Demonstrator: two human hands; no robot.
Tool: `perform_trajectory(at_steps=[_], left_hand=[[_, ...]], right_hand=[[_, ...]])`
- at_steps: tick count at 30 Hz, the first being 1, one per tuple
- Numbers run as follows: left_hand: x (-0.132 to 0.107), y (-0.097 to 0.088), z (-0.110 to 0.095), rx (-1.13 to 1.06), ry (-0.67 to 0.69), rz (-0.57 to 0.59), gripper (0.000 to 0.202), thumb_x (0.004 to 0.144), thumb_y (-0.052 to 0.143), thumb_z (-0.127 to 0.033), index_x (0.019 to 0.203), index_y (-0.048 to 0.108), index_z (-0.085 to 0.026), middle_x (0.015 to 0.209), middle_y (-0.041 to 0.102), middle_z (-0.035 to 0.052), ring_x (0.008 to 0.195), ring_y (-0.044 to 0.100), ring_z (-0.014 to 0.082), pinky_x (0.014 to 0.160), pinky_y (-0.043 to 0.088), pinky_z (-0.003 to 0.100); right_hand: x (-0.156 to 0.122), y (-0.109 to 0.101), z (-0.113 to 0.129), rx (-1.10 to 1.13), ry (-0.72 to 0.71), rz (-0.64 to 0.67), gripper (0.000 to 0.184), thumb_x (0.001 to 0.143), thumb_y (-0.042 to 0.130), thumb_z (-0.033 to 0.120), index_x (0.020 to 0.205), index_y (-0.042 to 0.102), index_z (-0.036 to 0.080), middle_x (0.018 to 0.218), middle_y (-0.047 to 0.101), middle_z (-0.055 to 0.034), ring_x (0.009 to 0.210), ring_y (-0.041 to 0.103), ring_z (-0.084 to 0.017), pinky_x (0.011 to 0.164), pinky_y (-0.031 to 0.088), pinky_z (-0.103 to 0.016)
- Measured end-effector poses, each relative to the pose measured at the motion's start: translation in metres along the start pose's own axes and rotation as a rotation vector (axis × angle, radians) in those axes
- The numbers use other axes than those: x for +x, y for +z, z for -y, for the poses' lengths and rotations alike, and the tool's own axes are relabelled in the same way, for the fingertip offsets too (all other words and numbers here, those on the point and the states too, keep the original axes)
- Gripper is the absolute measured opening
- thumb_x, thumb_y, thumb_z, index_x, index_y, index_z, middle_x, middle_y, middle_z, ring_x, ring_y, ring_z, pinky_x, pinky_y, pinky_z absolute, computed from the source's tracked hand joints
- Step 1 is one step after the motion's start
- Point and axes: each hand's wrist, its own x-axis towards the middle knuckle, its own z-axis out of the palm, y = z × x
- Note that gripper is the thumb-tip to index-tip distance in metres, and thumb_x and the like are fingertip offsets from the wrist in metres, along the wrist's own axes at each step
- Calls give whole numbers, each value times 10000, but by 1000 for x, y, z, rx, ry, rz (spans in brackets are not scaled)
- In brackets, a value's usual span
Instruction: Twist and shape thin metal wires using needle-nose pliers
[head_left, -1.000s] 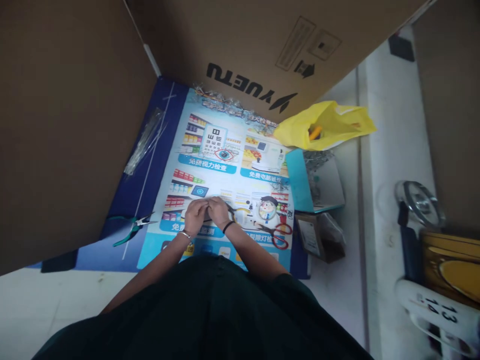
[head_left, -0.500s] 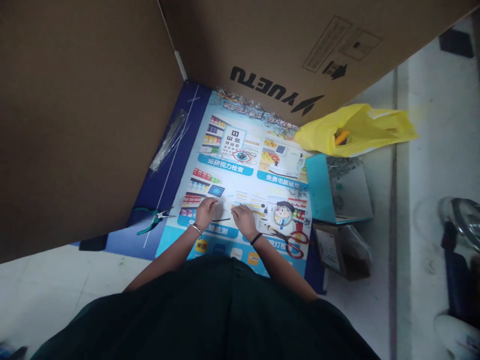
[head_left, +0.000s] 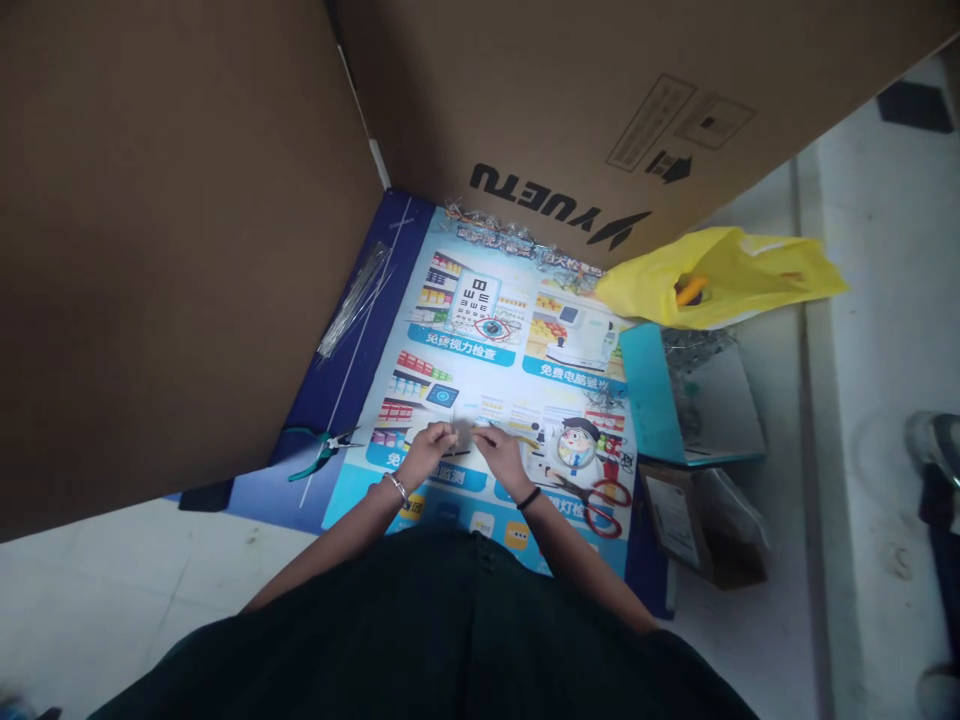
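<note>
Over the printed poster board (head_left: 510,385), my left hand (head_left: 427,452) and my right hand (head_left: 501,460) are close together, fingertips nearly meeting. Both are closed in a pinch. Between them shows a small greyish blur (head_left: 463,433), too smeared to name. Red-handled scissors (head_left: 606,508) lie just right of my right hand. To the left of my left hand rest needle-nose pliers (head_left: 319,452) with green handles. A bundle of thin silvery wires (head_left: 355,304) lies on the board's dark blue edge.
Cardboard walls (head_left: 555,100) marked YUETU rise at the back and left. Tangled wire pieces (head_left: 525,243) line the board's far edge. On the right are a yellow bag (head_left: 660,275), an open blue-and-white box (head_left: 652,395) and a small brown carton (head_left: 675,515).
Both hands have come closer together, their fingertips now nearly touching, and a greyish blur shows between them. The whole view has shifted slightly, so the surroundings sit lower and further right.
</note>
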Motion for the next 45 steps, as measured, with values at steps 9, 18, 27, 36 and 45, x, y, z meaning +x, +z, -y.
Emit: perform_trajectory(at_steps=[9, 18, 27, 36, 45], left_hand=[[-23, 2, -11, -229, -124, 226, 242, 812, 505, -367, 690, 530, -159, 639, 592, 4, 581, 496, 119, 620, 404, 250], [-30, 10, -6, -321, -196, 308, 203, 771, 562, -342, 714, 564, -147, 647, 583, -4, 601, 509, 118, 631, 404, 253], [-30, 12, -2, -363, -262, 347, 222, 725, 609, -355, 721, 571, -137, 643, 567, -7, 567, 489, 104, 614, 401, 251], [-39, 1, 13, -295, -278, 379, 240, 699, 636, -365, 743, 598, -132, 618, 565, 5, 536, 484, 113, 582, 398, 260], [-48, -4, 32, -144, -265, 315, 182, 722, 582, -334, 666, 579, -161, 591, 548, -9, 549, 504, 133, 569, 375, 246]], right_hand=[[-6, -11, 27, 366, 200, 19, 347, 787, 539, 509, 835, 697, 204, 683, 631, -6, 564, 520, -136, 540, 415, -254], [-7, -13, 30, 510, 261, 82, 286, 719, 630, 463, 749, 694, 185, 534, 528, 36, 509, 456, -107, 514, 369, -237], [-9, -6, 8, 553, 341, 18, 224, 794, 627, 356, 766, 623, 134, 614, 554, 35, 541, 506, -88, 540, 433, -234], [0, -24, -16, 621, 484, -157, 262, 890, 519, 336, 1057, 561, 138, 987, 601, -47, 801, 599, -141, 692, 518, -318], [-7, -33, -22, 634, 514, -218, 206, 879, 543, 309, 966, 578, 126, 844, 609, -11, 677, 587, -103, 602, 506, -257]])
